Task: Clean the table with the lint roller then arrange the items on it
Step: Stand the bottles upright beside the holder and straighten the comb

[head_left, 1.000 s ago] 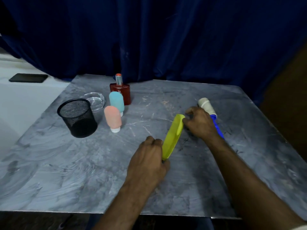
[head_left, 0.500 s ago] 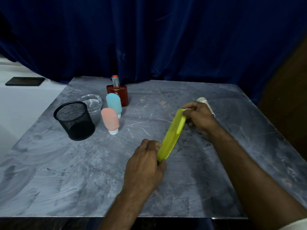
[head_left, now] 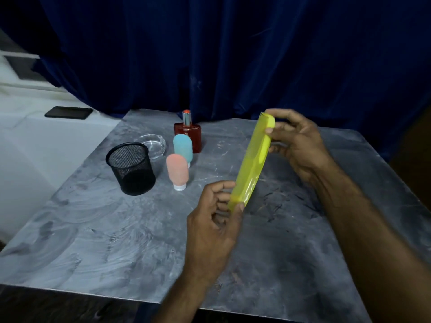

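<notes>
Both hands hold the yellow comb [head_left: 250, 169] right of the mesh cup [head_left: 130, 169]: left hand [head_left: 213, 226] pinching its near end, right hand [head_left: 299, 145] its far end; probably readying it for the cup.

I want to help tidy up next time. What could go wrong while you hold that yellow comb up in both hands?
The yellow comb is pinched only at its ends, by the left hand and the right hand, above the table, so it might slip and drop. If it swings left on its way to be put down, it could knock over the pink bottle or the blue bottle, which stand upright on small caps.
</notes>
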Available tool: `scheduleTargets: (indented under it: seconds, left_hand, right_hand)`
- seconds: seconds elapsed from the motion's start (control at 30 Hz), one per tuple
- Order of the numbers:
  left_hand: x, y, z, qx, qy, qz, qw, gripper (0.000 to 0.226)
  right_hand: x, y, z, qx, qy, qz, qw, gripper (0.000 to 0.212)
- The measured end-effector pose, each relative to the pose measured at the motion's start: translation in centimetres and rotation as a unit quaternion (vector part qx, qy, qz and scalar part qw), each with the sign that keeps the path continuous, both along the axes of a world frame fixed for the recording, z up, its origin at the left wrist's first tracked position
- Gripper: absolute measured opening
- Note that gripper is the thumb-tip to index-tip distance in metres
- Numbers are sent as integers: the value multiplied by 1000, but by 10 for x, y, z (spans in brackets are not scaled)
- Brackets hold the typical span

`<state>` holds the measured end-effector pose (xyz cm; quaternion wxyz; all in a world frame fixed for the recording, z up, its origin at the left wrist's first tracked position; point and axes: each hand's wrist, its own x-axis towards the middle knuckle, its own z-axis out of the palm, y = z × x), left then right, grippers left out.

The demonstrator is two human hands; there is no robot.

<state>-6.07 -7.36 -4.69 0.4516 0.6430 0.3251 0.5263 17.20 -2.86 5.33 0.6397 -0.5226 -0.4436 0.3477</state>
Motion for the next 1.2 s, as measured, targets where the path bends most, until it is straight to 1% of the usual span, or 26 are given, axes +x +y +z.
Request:
scheduleTargets:
  seconds: [0.07, 0.13, 0.23, 0.33, 0.47, 0.6, 0.7, 0.8, 0.9, 0.93, 1.1, 1.2]
  left_hand:
    - [1, 8, 10, 10, -31, 9, 999, 33]
    - [3, 16, 17, 15, -42, 18, 999, 30]
    - [5, 28, 18, 0, -22, 34, 999, 31]
    - [-2, 40, 5, -6, 47, 57, 997, 33]
    - [-16, 51, -10, -6, 142, 84, 986, 32]
    - [-21, 55, -11, -4, 220, 99, 970, 30]
    - [-22, 58, -9, -5, 270, 115, 956, 30]
    - [-20, 57, -8, -3, 328, 123, 937, 29]
    - [-18, 56, -9, 13, 374, 136, 917, 29]
    - [-17, 56, -10, 21, 388, 138, 911, 29]
    - [-18, 57, -17, 47, 469, 141, 871, 32]
    - [-17, 57, -20, 54, 492, 146, 857, 34]
  right_hand:
    - [-4, 18, 10, 16, 19, 2, 1000, 36]
    - [-9, 40, 15, 11, 26, 6, 1000, 33]
    - [-18, 74, 7, -33, 21, 11, 999, 28]
    - [-27, 102, -17, -108, -12, 20, 994, 25]
    - [-34, 130, -48, -197, -83, 52, 975, 22]
    - [-39, 147, -65, -245, -137, 42, 959, 29]
    - [-41, 150, -74, -268, -193, 27, 944, 25]
    - [-41, 153, -84, -262, -254, 5, 931, 16]
    - [-42, 156, -94, -238, -362, -14, 901, 14]
    - [-42, 156, -97, -229, -385, -21, 894, 15]
    - [-45, 156, -104, -208, -419, -48, 883, 11]
    - [-46, 156, -107, -200, -434, -55, 877, 10]
